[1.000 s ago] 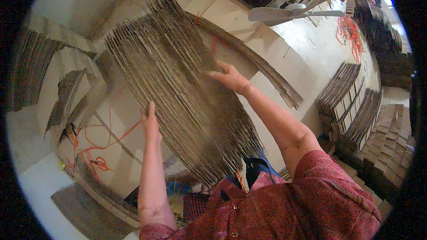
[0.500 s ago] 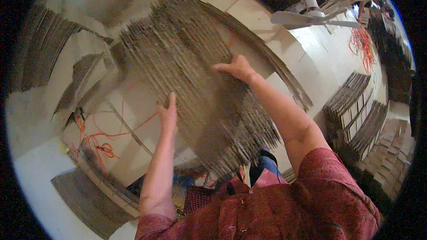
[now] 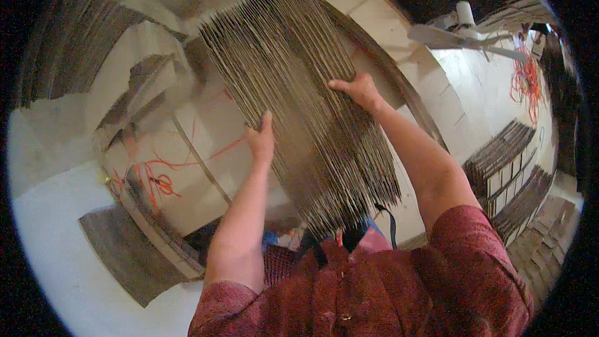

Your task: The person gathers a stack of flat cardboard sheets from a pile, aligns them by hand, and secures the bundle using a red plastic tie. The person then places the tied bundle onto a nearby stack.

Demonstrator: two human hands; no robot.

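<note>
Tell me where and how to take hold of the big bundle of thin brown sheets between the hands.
Best gripped, I'd judge, about midway along both long outer sides of the bundle, the left hand coming from the left and the right hand from the right, pressing inward. Its many thin sheets lie side by side along its length, and both ends are jagged.

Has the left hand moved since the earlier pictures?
No, not noticeably: judged against the orange cord, the left hand keeps about the same place; the whole view has shifted instead.
</note>
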